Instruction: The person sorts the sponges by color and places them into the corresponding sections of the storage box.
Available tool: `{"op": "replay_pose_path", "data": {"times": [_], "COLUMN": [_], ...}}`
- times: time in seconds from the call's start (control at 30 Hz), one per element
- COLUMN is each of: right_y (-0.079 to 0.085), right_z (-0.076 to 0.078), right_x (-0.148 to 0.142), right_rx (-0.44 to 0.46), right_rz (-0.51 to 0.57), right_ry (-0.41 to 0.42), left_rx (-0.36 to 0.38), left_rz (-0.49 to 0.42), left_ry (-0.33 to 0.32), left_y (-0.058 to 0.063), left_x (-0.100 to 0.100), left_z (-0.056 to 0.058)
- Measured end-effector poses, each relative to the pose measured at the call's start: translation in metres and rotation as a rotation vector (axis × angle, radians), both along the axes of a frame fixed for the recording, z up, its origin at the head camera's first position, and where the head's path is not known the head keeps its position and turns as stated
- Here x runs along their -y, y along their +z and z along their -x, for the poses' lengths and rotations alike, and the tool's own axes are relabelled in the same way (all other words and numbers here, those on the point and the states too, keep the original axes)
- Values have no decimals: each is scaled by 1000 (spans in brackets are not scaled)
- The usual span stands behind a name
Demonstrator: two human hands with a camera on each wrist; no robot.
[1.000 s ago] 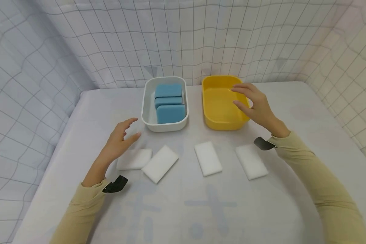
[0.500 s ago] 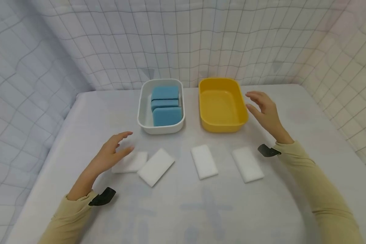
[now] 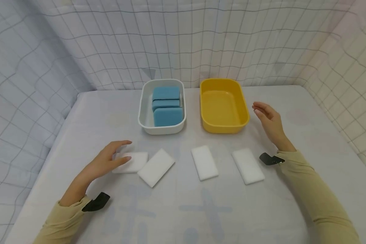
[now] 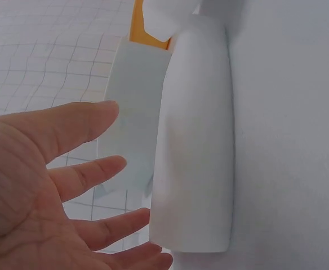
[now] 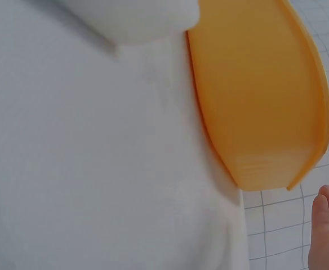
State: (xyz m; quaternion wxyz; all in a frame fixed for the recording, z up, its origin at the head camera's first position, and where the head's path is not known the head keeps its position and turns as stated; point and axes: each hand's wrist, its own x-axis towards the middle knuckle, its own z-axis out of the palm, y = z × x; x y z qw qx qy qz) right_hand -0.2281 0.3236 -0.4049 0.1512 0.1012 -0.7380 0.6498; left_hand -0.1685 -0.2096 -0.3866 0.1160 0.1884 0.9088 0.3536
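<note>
My left hand (image 3: 105, 161) hovers over the left end of the leftmost white sponge (image 3: 135, 162), thumb and fingers spread with nothing between them. In the left wrist view that sponge (image 4: 195, 140) stands close to the fingertips; whether they touch cannot be told. Partly in front of it lies a second, slanted white sponge (image 3: 156, 167). My right hand (image 3: 271, 125) hangs just right of the yellow bin (image 3: 224, 128), holding nothing, its fingers loosely bent. At the edge of the right wrist view, only some fingers (image 5: 328, 225) show.
Three blue sponges (image 3: 168, 117) sit in a white bin (image 3: 146, 115), left of the yellow one, which holds nothing. Two more white sponges (image 3: 204, 162) lie apart on the white table (image 3: 183, 196). Grid-patterned cloth (image 3: 183, 40) hangs behind and at both sides.
My left hand has come down and nearer, over the leftmost sponge. The right hand has drawn away from above the yellow bin to its right side. The sponges stay put.
</note>
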Motion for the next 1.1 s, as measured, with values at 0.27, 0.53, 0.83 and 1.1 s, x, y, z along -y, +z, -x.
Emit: {"op": "replay_pose_path", "data": {"times": [0.27,0.53,0.83,1.1], "right_y": [-11,-16,-22,-24], "right_z": [-4,-3,-3,-3], "right_x": [0,8,19,26], "right_rx": [52,130,179,217], "right_rz": [466,635,538,456], "right_ry": [172,206,149,100], "left_rx": [1,-95,-142,-130], "left_rz": [35,43,63,59], "left_ry": [-55,-122,-169,-172], "left_y": [0,-6,-9,-6], "left_x": [5,7,9,8], "left_z": [-5,-9,-10,-11]}}
